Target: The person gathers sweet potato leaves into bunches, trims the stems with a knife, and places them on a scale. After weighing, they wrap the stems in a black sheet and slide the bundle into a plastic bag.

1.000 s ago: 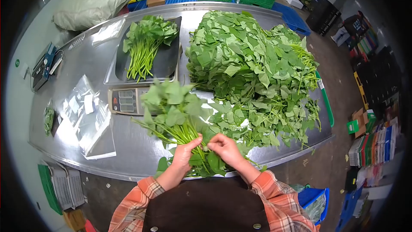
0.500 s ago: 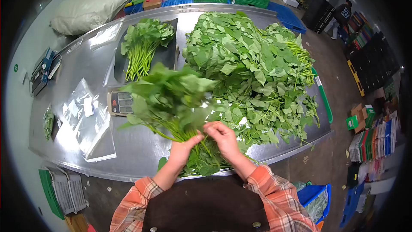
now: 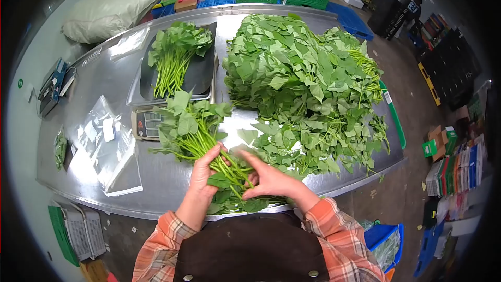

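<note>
Holds the bunch of greens (image 3: 194, 141) near mid-frame, stems pressed together in the left hand (image 3: 197, 180), with the right hand (image 3: 272, 180) at their lower ends, thumb and index finger spread; cannot tell whether its other fingers pinch any. Could lose stray stems through uneven ends, or snag leaves on the scale (image 3: 139, 125), left of centre. Counts one bunch held, one second bunch (image 3: 175, 62) upper left, one heap (image 3: 292, 68) upper right, one scale, two hands.

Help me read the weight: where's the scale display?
In the head view, the scale display is left of centre, below the black tray, beside the held leafy bunch.
</note>
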Available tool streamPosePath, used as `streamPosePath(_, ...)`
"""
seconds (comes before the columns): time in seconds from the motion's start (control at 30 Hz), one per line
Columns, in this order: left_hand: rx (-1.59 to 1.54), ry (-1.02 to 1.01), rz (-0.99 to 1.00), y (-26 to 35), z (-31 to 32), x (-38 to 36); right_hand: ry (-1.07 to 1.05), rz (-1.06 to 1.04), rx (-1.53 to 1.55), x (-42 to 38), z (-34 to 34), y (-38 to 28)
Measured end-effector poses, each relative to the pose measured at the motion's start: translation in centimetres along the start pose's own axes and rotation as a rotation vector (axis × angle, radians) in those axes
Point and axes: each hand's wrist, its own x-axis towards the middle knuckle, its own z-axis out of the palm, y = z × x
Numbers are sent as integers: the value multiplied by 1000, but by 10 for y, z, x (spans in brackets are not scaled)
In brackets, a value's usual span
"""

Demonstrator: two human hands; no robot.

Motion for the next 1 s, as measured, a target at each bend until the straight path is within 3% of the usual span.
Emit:
streamPosePath(0.03,1,5,3,2,0,0,-55,27,12,2,1,-5)
streamPosePath(0.13,-19,18,55,13,-10,9,112,-175,-382,4,15,41)
streamPosePath(0.17,-19,17,101,17,-17,13,279,-300,-347,1,16,56)
streamPosePath(0.27,-34,29,179,35,-25,16,279,55,65,-23,-7,52)
streamPosePath(0.37,8,-1,177,42,-17,9,291,44,531,-21,-18,54)
streamPosePath(0.47,105,-69,156,30,-4,2,302,-55,314,6,8,5)
streamPosePath(0.6,127,-36,248,24,-6,-3,137,-325,-126,45,32,10)
streamPosePath(0.73,-56,61,336,43,-25,1,-79,-345,17,44,39,2)
streamPosePath(0.77,-10,45,380,57,-27,-2,-143,-161,114,42,36,-4)
streamPosePath(0.83,152,52,516,80,-13,-5,-127,-37,157,40,25,3)
streamPosePath(0.93,617,132,931,153,7,39,-74,138,238,25,3,19)
streamPosePath(1.0,835,285,943,188,29,62,-3,188,301,18,0,30)
